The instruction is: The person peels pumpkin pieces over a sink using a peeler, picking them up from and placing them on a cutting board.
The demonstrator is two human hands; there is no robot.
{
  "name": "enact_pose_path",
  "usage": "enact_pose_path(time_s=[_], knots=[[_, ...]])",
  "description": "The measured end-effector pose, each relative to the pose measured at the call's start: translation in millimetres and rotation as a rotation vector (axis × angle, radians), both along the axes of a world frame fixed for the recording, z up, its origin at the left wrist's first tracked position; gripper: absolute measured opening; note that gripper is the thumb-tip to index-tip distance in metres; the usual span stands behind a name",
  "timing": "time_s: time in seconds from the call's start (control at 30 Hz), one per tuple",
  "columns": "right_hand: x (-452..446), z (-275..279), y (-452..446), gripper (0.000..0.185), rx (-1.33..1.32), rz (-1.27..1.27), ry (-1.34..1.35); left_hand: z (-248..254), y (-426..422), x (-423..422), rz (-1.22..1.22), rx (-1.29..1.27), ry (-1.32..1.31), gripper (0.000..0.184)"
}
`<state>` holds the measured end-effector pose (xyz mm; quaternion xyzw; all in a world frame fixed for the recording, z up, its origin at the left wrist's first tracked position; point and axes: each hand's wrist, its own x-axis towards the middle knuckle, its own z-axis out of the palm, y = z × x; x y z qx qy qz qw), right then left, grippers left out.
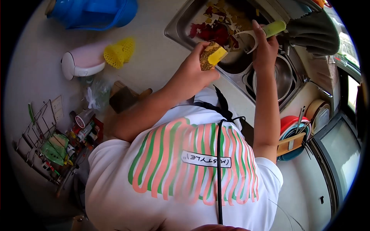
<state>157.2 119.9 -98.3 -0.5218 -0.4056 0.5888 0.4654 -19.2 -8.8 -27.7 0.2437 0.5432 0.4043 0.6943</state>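
My left hand (196,69) is closed around a chunk of pumpkin (216,57) with mottled brown rind and a bare yellow patch. It is held over the near edge of the steel sink (172,32). My right hand (266,52) grips a Y-shaped peeler (275,29) with a light green handle and a pale forked head. The peeler's head points left, above the sink and apart from the pumpkin. Red peels (216,34) and yellowish peels (221,11) lie scattered in the basin beneath.
A metal bowl (283,79) sits in the smaller basin at right. A grey cloth (316,32) hangs by the faucet. On the left are a blue container (94,13), a pink-and-white appliance (83,63) and yellow foam netting (119,52). Stacked basins (293,131) stand at lower right.
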Motion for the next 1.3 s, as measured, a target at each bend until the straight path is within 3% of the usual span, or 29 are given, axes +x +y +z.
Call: enact_pose_path(time_s=[0.07,0.13,0.2,0.27,0.33,0.37,0.4,0.47,0.57,0.67,0.77,0.97,1.17,1.3], knots=[[-26,38,-21,0.023,-0.193,-0.045,0.306,0,2,5,0.029,-0.071,-0.1,0.057],[-25,38,-39,0.023,-0.131,0.17,0.339,0,7,7,0.045,-0.077,-0.171,0.055],[-37,48,-49,0.019,-0.038,0.196,0.18,3,9,11,0.046,-0.075,-0.212,0.052],[-31,45,-44,0.019,-0.086,0.193,0.204,2,6,13,0.003,-0.064,-0.192,0.05],[-20,16,-27,0.017,0.047,0.061,0.144,5,0,13,-0.038,0.018,-0.102,0.048],[-4,-5,-12,0.016,0.187,-0.02,-0.259,10,-7,14,-0.059,0.092,-0.025,0.047],[27,-54,5,0.016,0.109,-0.082,-0.32,9,-7,12,-0.057,0.109,0.023,0.048],[40,-53,9,0.017,0.045,-0.109,-0.361,8,-9,10,-0.053,0.139,0.12,0.048],[9,-7,-4,0.019,-0.037,-0.012,0.008,-19,0,8,-0.075,0.085,0.137,0.055],[-23,27,-29,0.02,-0.146,0.101,0.214,-26,5,17,-0.095,0.086,0.076,0.045],[-31,40,-42,0.02,-0.05,0.271,0.037,-15,12,20,-0.215,-0.001,0.112,0.033],[-24,38,-39,0.019,-0.199,0.278,0.224,-6,8,24,-0.24,0.094,0.263,0.026],[-25,14,-34,0.02,-0.389,0.264,0.375,-32,-2,22,-0.196,0.103,0.187,0.033],[10,-57,-12,0.019,-0.322,-0.116,0.165,-6,-15,13,-0.154,0.241,0.264,0.046]])
